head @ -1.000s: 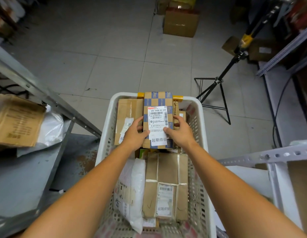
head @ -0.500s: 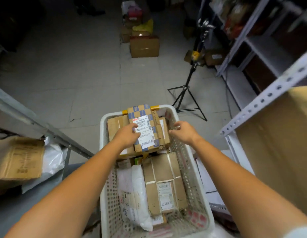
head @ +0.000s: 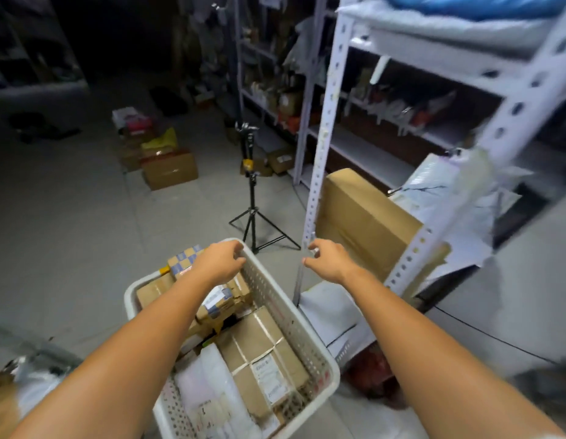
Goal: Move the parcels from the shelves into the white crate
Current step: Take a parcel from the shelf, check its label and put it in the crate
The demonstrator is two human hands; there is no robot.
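The white crate point(head: 275, 299) sits low in the middle, packed with several parcels. A blue-checked box point(head: 183, 259) lies at its far end, a taped brown box point(head: 259, 346) and a white mailer point(head: 209, 384) nearer me. My left hand point(head: 220, 263) hovers over the far end of the crate, fingers loosely curled, holding nothing. My right hand point(head: 327, 259) is outside the crate to its right, empty, fingers loosely bent, close to the white shelf post point(head: 319, 172). A large brown box point(head: 361, 223) and grey mailers point(head: 449, 198) lie on the right shelf.
A black tripod point(head: 251, 204) stands on the floor just beyond the crate. Cardboard boxes point(head: 169, 171) are stacked on the tiled floor further back. White shelving point(head: 417, 77) fills the right side. A white mailer point(head: 329, 312) lies low beside the crate.
Both hands have let go of the blue-checked box, which now lies in the crate. My right hand moved right, out of the crate. My view swung up and to the right toward the shelves.
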